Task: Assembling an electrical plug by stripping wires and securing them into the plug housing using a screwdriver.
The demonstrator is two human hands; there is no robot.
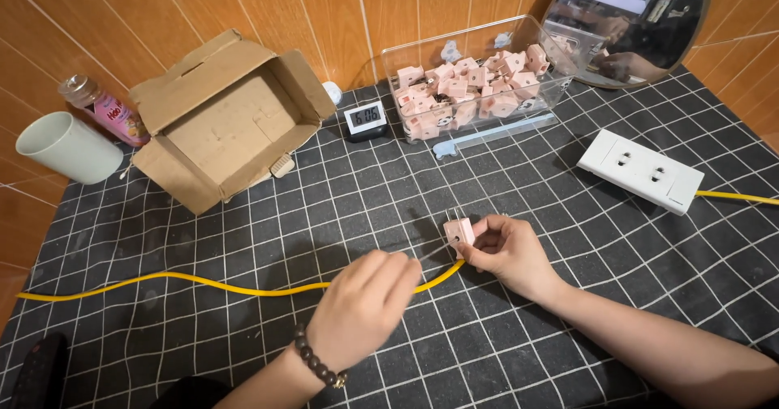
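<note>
Near the table's [243,238] front edge, the right hand [507,251] pinches a small pink plastic plug [459,231], prongs pointing away. The left hand [365,303], fingers curled loosely, rests on the yellow cable [203,283] trailing leftward.
</note>
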